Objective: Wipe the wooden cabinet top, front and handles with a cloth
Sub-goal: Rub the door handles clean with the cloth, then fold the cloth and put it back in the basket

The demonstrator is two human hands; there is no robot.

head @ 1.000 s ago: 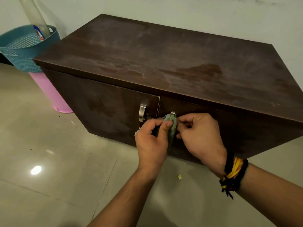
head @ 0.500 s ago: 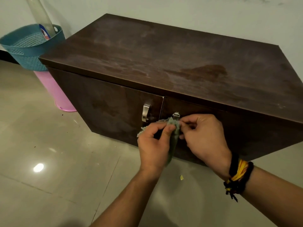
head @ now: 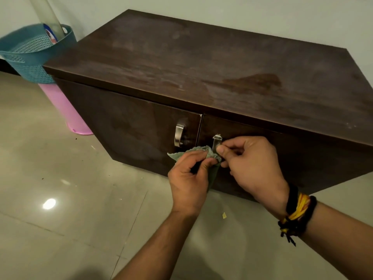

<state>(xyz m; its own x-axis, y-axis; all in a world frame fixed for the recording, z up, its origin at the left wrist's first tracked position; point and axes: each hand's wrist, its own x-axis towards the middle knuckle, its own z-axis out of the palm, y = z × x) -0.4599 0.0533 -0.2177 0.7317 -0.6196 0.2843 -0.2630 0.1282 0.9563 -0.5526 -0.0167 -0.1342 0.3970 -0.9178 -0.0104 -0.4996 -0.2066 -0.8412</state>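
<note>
A low dark wooden cabinet (head: 201, 63) stands against the wall, its top streaked and smudged. Two metal handles sit where its two doors meet. The left handle (head: 179, 135) is bare. The right handle (head: 217, 140) shows only its upper part above my fingers. A grey-green cloth (head: 193, 152) is wrapped around the right handle's lower part. My left hand (head: 189, 178) pinches the cloth on the handle's left side. My right hand (head: 256, 168) pinches the cloth's other end at the right of the handle. Dark and yellow thread bands circle my right wrist.
A teal basket (head: 30, 55) with a clear tube and a printed pack rests on a pink bin (head: 66, 110) left of the cabinet. Glossy floor tiles (head: 70, 199) spread in front, with a small yellow scrap (head: 224, 215) near my arms.
Both hands and the cloth have slid down the right handle, baring its top. The camera has shifted, so the cabinet sits further right in the view.
</note>
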